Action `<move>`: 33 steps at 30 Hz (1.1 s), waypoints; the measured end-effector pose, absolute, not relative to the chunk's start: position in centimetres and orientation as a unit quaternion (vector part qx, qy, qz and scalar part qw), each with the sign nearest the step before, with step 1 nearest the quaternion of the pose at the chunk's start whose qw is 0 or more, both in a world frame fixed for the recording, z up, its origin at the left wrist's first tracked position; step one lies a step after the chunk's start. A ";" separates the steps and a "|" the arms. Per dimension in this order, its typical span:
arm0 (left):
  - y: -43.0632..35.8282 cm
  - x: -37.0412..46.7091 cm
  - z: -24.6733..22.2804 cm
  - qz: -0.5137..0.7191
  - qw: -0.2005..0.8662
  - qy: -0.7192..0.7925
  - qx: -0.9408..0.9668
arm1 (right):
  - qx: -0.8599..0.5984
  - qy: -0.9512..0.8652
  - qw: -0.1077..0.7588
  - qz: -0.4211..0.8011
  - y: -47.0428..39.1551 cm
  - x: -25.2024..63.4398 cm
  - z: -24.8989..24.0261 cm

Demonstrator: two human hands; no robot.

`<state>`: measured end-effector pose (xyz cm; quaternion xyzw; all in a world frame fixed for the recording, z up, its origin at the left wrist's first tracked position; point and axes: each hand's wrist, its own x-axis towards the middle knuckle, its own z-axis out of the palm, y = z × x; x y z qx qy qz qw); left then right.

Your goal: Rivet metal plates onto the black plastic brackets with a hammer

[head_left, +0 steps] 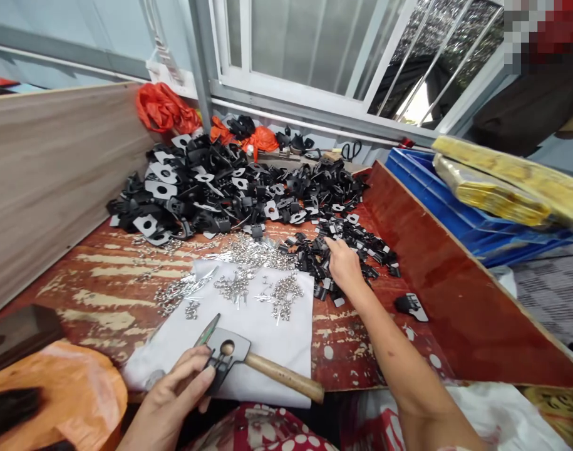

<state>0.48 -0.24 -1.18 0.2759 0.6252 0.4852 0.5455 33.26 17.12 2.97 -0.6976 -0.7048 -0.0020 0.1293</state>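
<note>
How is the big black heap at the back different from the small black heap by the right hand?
The big heap stretches widely across the back; the small heap sits nearer, on the right. The big heap shows large gray plates with round holes; the small heap has smaller pieces. The right hand is at the small heap, not the big heap. Both are jumbled on the red table.
</note>
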 end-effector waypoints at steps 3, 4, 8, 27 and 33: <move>0.2 1.7 0.1 0.468 0.578 0.603 0.289 | -0.581 -0.799 0.155 0.007 12.2 28.7 3.1; 0.4 2.0 0.3 0.463 0.590 0.594 0.289 | -0.514 -0.839 0.176 0.022 10.4 26.9 3.0; 0.9 2.8 0.9 0.434 0.650 0.540 0.312 | -0.398 -0.860 0.292 0.129 5.4 21.3 1.7; 0.2 1.6 0.1 0.483 0.691 0.455 0.287 | -0.402 -0.775 0.379 0.307 2.2 17.7 1.0; 1.0 0.3 -0.4 0.458 0.628 0.517 0.360 | -0.377 -0.740 0.277 0.484 5.3 19.1 1.7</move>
